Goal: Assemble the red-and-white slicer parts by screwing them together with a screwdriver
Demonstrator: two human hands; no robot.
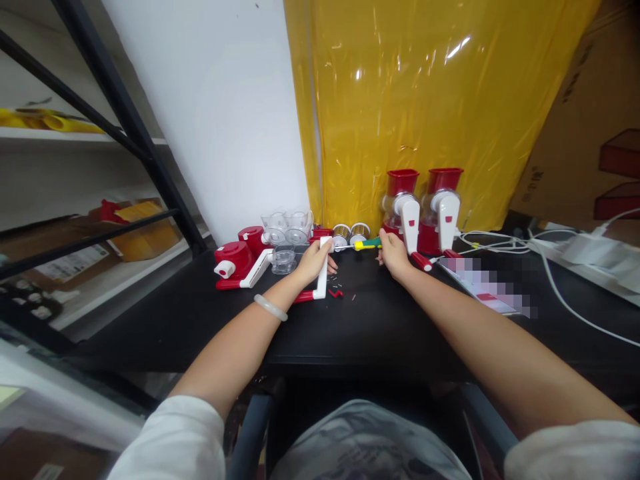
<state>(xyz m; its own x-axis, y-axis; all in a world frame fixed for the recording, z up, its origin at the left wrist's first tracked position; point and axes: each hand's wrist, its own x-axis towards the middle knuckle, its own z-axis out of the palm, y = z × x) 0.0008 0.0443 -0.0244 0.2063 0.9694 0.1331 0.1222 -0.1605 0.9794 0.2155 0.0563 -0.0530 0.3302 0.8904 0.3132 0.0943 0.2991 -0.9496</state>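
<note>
My left hand (316,260) is closed round a white crank arm (323,283) whose red handle (306,296) points left. A screwdriver with a yellow and green handle (368,244) is gripped in my right hand (393,253), its shaft reaching left to the top of the crank arm. Below my left hand lie small screws and a red clip (337,293) on the black table (350,337). Two metal grater drums (350,235) stand behind the screwdriver.
Red bases (236,259) and clear plastic hoppers (287,227) stand at left. Two red and white graters (411,223) are at right, near a printed sheet (483,287) and white cables (500,241). A yellow plastic sheet (425,87) hangs behind.
</note>
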